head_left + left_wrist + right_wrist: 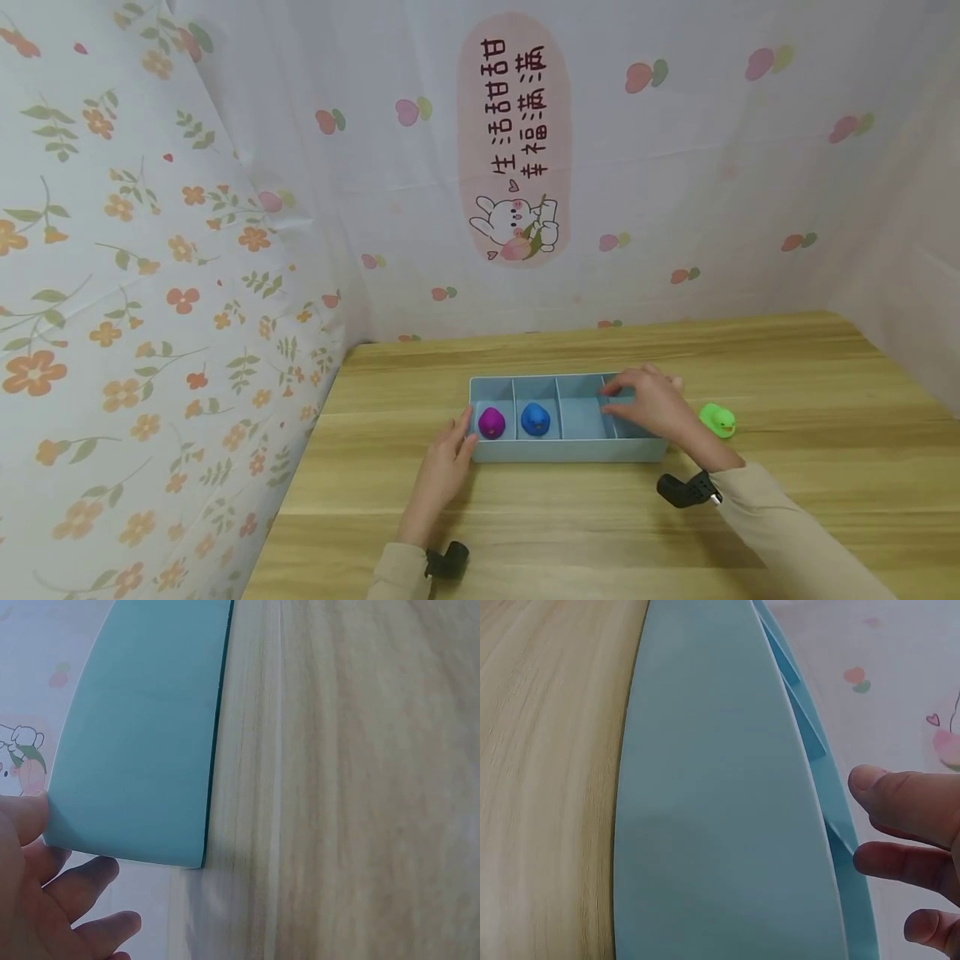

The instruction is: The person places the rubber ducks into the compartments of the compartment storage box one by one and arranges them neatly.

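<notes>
The loosely spread left hand (pixel 441 467) touched the box (pixel 567 451) on the counter (pixel 570 533); the right hand (pixel 656 406), fingers parted, hung over its right compartments. Apparently light and stiff, it seemed best held by its ends.

A yellowish-brown, wood-grain tabletop (pixel 540 525) with lighter and darker streaks carries a long, light-blue rectangular box (pixel 562 452) split into compartments by thin dividers. Near the box's right end, apart from it, a small bright-green toy duck (pixel 717 420) sits directly on the tabletop.
</notes>
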A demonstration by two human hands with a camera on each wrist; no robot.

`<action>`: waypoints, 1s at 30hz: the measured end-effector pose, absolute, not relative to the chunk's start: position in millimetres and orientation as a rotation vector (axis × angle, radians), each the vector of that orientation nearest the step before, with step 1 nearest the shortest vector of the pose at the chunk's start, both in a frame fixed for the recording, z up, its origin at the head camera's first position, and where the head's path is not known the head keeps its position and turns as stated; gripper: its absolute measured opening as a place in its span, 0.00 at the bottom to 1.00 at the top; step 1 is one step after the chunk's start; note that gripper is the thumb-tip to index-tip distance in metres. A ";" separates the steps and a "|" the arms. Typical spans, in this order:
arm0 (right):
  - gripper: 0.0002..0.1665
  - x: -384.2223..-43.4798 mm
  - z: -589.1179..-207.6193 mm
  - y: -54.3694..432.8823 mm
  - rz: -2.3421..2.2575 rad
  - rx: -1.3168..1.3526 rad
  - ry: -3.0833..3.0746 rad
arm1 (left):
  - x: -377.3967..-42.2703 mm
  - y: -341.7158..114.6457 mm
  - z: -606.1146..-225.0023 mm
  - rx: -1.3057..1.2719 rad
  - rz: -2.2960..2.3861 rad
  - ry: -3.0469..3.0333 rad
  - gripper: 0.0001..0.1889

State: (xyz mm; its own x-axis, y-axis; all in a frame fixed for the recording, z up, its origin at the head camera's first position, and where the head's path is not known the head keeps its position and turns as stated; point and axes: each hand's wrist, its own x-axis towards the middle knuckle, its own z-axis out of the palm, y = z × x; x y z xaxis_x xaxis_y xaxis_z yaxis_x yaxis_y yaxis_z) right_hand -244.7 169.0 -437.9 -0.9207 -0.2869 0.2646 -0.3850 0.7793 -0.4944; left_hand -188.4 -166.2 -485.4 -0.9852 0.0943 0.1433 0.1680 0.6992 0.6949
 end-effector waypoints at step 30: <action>0.14 -229.1 -434.6 219.2 0.888 0.399 -2.788 | -185.5 -166.1 -484.6 -0.246 -1.152 -2.769 0.25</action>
